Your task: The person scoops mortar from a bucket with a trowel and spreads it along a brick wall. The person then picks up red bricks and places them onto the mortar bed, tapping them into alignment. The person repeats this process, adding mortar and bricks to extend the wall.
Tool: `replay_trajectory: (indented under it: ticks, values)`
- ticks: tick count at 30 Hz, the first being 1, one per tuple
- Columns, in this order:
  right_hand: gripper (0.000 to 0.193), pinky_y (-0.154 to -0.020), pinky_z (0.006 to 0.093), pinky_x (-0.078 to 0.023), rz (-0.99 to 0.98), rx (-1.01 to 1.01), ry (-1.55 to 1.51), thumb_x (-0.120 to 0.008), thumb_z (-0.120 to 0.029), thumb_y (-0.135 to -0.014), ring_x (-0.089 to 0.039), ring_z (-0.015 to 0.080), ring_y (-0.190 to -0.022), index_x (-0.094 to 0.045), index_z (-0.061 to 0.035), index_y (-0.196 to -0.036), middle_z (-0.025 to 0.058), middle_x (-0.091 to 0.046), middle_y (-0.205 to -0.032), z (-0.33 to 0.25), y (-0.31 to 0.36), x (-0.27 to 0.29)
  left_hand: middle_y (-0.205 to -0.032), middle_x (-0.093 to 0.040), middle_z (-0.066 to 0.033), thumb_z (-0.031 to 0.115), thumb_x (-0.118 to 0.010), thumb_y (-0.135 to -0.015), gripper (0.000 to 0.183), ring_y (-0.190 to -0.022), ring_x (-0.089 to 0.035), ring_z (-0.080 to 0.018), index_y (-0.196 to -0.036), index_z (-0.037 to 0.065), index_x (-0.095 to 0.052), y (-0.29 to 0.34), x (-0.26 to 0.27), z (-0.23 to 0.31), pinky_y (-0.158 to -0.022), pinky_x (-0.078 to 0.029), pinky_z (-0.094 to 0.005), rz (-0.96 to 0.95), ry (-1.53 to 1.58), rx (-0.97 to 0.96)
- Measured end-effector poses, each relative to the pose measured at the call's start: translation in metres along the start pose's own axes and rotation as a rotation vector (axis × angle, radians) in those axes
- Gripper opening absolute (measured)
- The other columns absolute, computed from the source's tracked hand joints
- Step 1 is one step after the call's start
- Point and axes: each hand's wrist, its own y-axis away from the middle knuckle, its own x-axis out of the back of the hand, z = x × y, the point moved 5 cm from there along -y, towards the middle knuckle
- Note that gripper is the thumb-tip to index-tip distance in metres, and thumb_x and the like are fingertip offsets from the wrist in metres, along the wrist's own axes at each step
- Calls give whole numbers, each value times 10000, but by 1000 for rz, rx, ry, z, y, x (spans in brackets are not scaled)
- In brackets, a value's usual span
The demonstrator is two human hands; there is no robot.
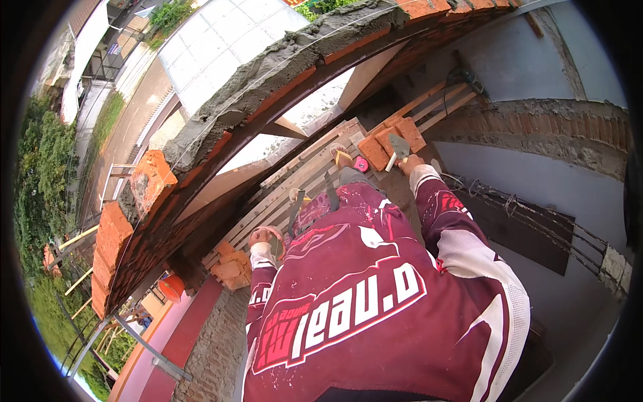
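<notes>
My right hand [410, 165] is closed on a trowel [400, 145] with a grey blade and a pale handle, just over a group of orange bricks [375, 153] on the planks. Lower and to the left, my left hand [260, 237] has its fingers curled beside a curved pinkish-brown thing; what it holds is not clear. More bricks [231, 268] are piled below that hand. A pink tape measure [362, 164] lies between my right hand and my sandalled foot [342, 158].
A curving brick wall [268, 77] topped with grey mortar runs across the upper left, a string along it. Loose bricks [112, 244] stand on its lower end. Wooden planks [295, 181] form the platform underfoot. Bare steel bars [536, 214] stick out on the right. An orange bucket [172, 287] hangs lower left.
</notes>
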Motion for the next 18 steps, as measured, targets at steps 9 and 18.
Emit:
replay_trajectory:
  ticks: [9, 18]
  values:
    - [605, -1051, 431, -495, -157, -216, -40, -794, -404, -814, -610, 383, -1237, -664, 5, -1240, 247, -647, -1292, 92, 15, -52, -970, -709, -55, 271, -695, -930, 315, -827, -696, -151, -1115, 22, -645, 13, 5, 1, -540, -503, -266, -66, -322, 139]
    - [528, -1028, 475, -484, -219, 256, 139, -708, -413, -860, -617, 411, -1198, -673, -18, -1209, 259, -665, -1234, -29, -38, -16, -652, -694, -97, 244, -613, -981, 265, -595, -662, -159, -853, 19, -671, 56, -52, 43, -588, -492, -317, 3, -200, 114]
